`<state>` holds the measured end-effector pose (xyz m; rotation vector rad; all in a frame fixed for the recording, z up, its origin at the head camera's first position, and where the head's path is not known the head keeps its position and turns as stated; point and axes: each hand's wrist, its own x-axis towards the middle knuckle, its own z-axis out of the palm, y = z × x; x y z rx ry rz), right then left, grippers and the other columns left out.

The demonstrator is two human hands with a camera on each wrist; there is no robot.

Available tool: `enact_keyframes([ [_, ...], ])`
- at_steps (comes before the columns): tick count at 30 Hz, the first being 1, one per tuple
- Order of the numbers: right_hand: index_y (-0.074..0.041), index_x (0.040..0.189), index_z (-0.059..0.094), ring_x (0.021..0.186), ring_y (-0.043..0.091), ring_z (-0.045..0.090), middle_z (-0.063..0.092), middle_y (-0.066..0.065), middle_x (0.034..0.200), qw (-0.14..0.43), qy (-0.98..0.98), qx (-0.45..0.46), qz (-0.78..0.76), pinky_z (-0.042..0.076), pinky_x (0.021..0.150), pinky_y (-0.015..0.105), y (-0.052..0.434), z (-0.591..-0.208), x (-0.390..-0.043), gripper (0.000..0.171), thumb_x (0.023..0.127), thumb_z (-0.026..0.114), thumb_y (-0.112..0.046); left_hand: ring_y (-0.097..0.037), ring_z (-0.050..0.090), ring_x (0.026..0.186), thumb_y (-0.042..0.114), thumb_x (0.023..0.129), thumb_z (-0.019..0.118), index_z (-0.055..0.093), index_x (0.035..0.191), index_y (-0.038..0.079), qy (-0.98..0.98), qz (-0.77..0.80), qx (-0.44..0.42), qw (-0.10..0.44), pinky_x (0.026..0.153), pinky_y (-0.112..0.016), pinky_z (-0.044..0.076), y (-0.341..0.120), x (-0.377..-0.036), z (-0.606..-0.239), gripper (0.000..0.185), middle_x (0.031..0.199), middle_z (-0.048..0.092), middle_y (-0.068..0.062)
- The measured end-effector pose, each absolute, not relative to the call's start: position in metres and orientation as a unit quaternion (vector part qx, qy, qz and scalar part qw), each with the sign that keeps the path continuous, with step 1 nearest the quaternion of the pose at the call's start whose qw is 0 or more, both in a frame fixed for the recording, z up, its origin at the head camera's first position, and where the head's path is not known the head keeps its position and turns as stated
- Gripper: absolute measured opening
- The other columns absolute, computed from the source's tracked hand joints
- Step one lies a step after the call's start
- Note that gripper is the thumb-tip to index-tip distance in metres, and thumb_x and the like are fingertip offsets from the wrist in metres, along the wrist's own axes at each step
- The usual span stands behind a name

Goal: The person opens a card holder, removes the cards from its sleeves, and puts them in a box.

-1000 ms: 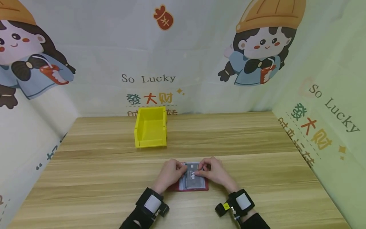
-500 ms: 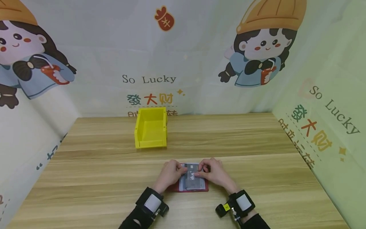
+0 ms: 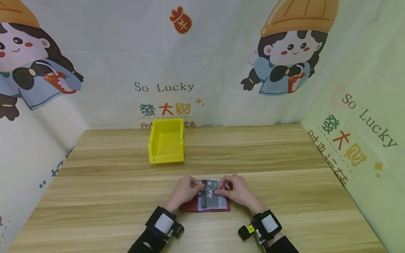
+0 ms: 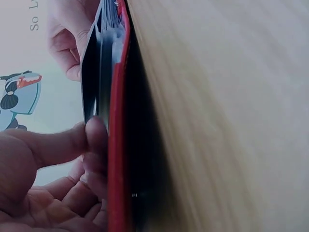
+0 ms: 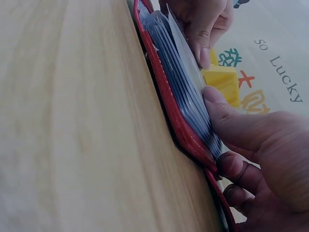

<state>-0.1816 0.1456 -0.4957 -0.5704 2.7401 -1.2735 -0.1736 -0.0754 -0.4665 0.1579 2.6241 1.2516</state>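
Note:
A red card holder point(image 3: 190, 206) lies spread on the table, with a stack of clear card sleeves point(image 5: 181, 89) inside. On the topmost sleeve is a dark grey card point(image 3: 210, 202) marked VIP; its left edge sticks out past the sleeves. My left hand point(image 3: 185, 191) pinches that edge between thumb and forefinger, as the left wrist view shows on the card point(image 4: 89, 92). At the opposite side, my right hand point(image 3: 236, 189) holds the sleeves' edge, its thumb point(image 5: 223, 113) on top and the curled fingers point(image 5: 236, 169) against the side. The card's far part is hidden under the right fingers.
A yellow bin point(image 3: 166, 142) stands behind the card holder, towards the back of the wooden table point(image 3: 269, 154). Printed cloth walls point(image 3: 221, 70) rise along the table's back and sides.
My left hand has shifted a little to the left, and the VIP card has slid left with it. More of the red cover shows at the left. The right hand stays in place.

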Motion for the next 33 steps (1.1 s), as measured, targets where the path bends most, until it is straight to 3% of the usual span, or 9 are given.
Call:
enact_keyframes([
  [7,-0.017,0.076,0.064,0.070,0.005,0.038,0.042,-0.013,0.063,0.022,0.886,-0.193,-0.422,0.021,0.081,0.034,0.146,-0.499,-0.182,0.022,0.081,0.084,-0.025,-0.009,0.051,0.059,0.026,0.087,0.079,0.072,0.076,0.005,0.894,0.432,0.052,0.103,0.054,-0.022,0.033,-0.076,-0.171,-0.466,0.025,0.063,0.060,0.003],
  [13,-0.019,0.076,0.064,0.070,0.004,0.038,0.042,-0.013,0.063,0.019,0.887,-0.192,-0.419,0.021,0.081,0.034,0.146,-0.499,-0.181,0.022,0.081,0.084,-0.025,-0.007,0.058,0.060,0.023,0.079,0.086,0.072,0.076,0.003,0.893,0.440,0.041,0.090,0.055,-0.021,0.041,-0.076,-0.171,-0.467,0.025,0.067,0.071,-0.004],
  [24,-0.020,0.076,0.064,0.072,0.006,0.039,0.042,-0.013,0.063,0.031,0.888,-0.190,-0.417,0.020,0.081,0.034,0.146,-0.498,-0.181,0.021,0.080,0.084,-0.026,-0.008,0.055,0.060,0.018,0.079,0.086,0.074,0.087,0.000,0.885,0.455,0.006,0.104,0.054,-0.021,0.038,-0.086,-0.170,-0.468,0.023,0.067,0.069,-0.004],
  [33,-0.019,0.076,0.064,0.073,0.007,0.039,0.042,-0.012,0.064,0.039,0.888,-0.181,-0.420,0.020,0.082,0.035,0.145,-0.497,-0.180,0.021,0.081,0.084,-0.026,-0.010,0.062,0.063,0.012,0.085,0.079,0.069,0.092,-0.003,0.860,0.496,-0.005,0.119,0.057,-0.023,0.051,-0.093,-0.161,-0.460,0.019,0.076,0.073,-0.010],
])
